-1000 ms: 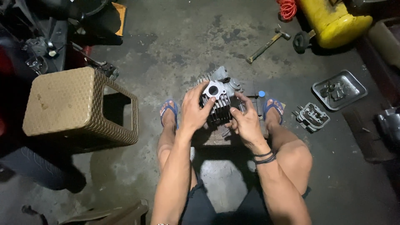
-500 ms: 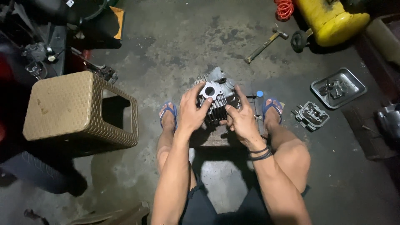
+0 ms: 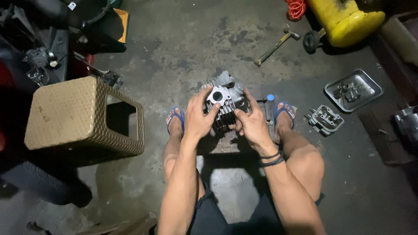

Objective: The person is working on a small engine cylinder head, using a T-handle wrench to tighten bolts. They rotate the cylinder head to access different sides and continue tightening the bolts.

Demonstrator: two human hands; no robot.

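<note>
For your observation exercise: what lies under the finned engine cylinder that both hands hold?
Under the finned engine cylinder a flat block shows on the floor. The left hand and right hand cover whether they touch.

Cylinder head [image 3: 224, 102] between both feet; stool [image 3: 78, 117] left — tray [image 3: 353, 90] right; hammer [image 3: 276, 45] beyond.

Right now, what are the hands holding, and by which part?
Both hands grip the finned engine cylinder: left hand on its left side, right hand on its right fins.

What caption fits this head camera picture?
Both hands, left hand and right hand, grip a finned metal engine part above the concrete floor.
</note>
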